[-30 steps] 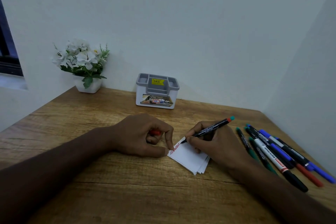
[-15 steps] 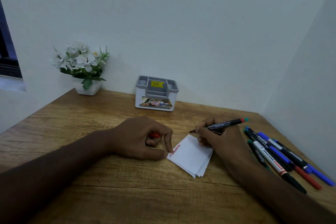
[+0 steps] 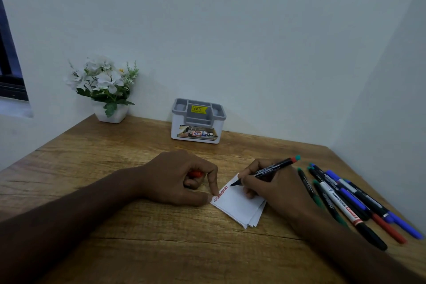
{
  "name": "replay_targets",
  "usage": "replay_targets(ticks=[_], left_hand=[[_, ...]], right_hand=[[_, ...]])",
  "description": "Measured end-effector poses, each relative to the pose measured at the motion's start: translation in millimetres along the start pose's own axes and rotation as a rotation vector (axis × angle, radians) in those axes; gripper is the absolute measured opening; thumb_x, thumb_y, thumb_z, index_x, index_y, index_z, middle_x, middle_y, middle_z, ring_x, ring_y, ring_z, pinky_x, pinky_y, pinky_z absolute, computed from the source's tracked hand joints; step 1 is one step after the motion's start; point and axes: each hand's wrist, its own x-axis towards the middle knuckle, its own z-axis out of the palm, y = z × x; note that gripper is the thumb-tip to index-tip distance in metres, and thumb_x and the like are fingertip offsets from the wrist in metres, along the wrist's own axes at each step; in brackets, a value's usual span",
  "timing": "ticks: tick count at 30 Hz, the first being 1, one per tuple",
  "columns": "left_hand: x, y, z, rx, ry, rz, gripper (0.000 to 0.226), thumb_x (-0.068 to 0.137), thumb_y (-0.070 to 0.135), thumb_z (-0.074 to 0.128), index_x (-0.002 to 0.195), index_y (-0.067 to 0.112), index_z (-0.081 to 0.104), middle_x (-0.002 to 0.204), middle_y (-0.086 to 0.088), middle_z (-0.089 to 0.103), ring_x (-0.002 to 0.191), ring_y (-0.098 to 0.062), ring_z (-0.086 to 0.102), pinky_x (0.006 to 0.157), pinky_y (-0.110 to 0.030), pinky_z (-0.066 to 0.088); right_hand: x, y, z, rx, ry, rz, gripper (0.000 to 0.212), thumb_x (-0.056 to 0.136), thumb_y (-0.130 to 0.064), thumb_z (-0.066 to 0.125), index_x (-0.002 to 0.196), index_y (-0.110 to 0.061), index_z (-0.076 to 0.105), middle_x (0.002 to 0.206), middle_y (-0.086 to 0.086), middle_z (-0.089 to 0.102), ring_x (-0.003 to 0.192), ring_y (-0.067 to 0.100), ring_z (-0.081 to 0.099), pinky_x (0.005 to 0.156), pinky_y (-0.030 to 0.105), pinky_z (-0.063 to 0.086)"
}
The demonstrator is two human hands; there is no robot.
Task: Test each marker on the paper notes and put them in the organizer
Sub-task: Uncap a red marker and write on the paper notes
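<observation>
My right hand (image 3: pixel 274 188) pinches the uncapped marker (image 3: pixel 265 172) near its tip, nib over the paper notes (image 3: pixel 239 205) at table centre. My left hand (image 3: pixel 177 180) curls round the red cap (image 3: pixel 196 173) — fingertip pinning the light, slippery notes. Organizer (image 3: pixel 198 121) at twelve o'clock — I'd grip the stiff barrel mid-length.

marker in use (image 3: pixel 265 170): black, uncapped, your right hand (image 3: pixel 276 188) holds it tilted, tip on notes
paper notes (image 3: pixel 239 205): white stack, red scribble along left edge
spare markers (image 3: pixel 345 198): lying capped, right of notes
organizer (image 3: pixel 197 121): grey-white, at wall
</observation>
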Motion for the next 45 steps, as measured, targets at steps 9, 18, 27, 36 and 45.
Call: replay_targets(ticks=[9, 18, 27, 36, 45], left_hand=[[-2.2, -0.4, 2.2, 0.006, 0.001, -0.011, 0.019, 0.090, 0.052, 0.072, 0.107, 0.048, 0.066, 0.065, 0.005, 0.058, 0.061, -0.013, 0.056, 0.058, -0.022, 0.038], [-2.8, 8.6, 3.2, -0.330, 0.132, -0.112, 0.034, 0.114, 0.029, 0.037, 0.136, 0.041, 0.059, 0.131, 0.028, 0.060, 0.127, 0.002, 0.054, 0.096, -0.008, 0.041], [5.3, 6.8, 2.8, -0.217, 0.409, -0.109, 0.036, 0.105, 0.023, 0.060, 0.139, 0.034, 0.064, 0.114, 0.022, 0.074, 0.108, -0.002, 0.069, 0.093, -0.020, 0.055], [5.8, 4.5, 3.6, -0.256, 0.440, -0.099, 0.031, 0.094, 0.026, 0.076, 0.124, 0.034, 0.075, 0.113, 0.026, 0.075, 0.111, 0.003, 0.068, 0.093, -0.014, 0.054], [5.2, 9.2, 4.4, -0.240, 0.405, -0.061, 0.035, 0.092, 0.038, 0.073, 0.126, 0.035, 0.074, 0.115, 0.026, 0.075, 0.113, 0.004, 0.068, 0.095, -0.016, 0.054]], right_hand=[[2.7, 2.3, 1.1, 0.117, -0.017, 0.082, 0.008, 0.092, -0.018, 0.077, 0.086, -0.017, 0.082, 0.079, 0.002, 0.083, 0.072, 0.010, 0.077, 0.072, 0.024, 0.060], [10.8, 3.2, -12.4, 0.937, 0.050, 0.066, 0.039, 0.099, 0.009, 0.053, 0.075, -0.003, 0.083, 0.085, 0.016, 0.079, 0.075, 0.023, 0.080, 0.068, 0.026, 0.066], [9.5, 11.3, -11.6, 0.632, 0.074, -0.095, 0.018, 0.077, -0.021, 0.084, 0.093, -0.013, 0.085, 0.086, 0.015, 0.082, 0.081, 0.025, 0.081, 0.075, 0.029, 0.066], [9.8, 9.4, -8.3, 0.657, 0.079, -0.075, 0.024, 0.098, 0.004, 0.066, 0.089, -0.009, 0.085, 0.094, 0.017, 0.083, 0.086, 0.027, 0.082, 0.074, 0.027, 0.066], [7.3, 5.4, -4.5, 0.631, 0.049, -0.042, 0.010, 0.088, -0.011, 0.078, 0.093, -0.009, 0.087, 0.098, 0.019, 0.084, 0.088, 0.029, 0.084, 0.074, 0.027, 0.067]])
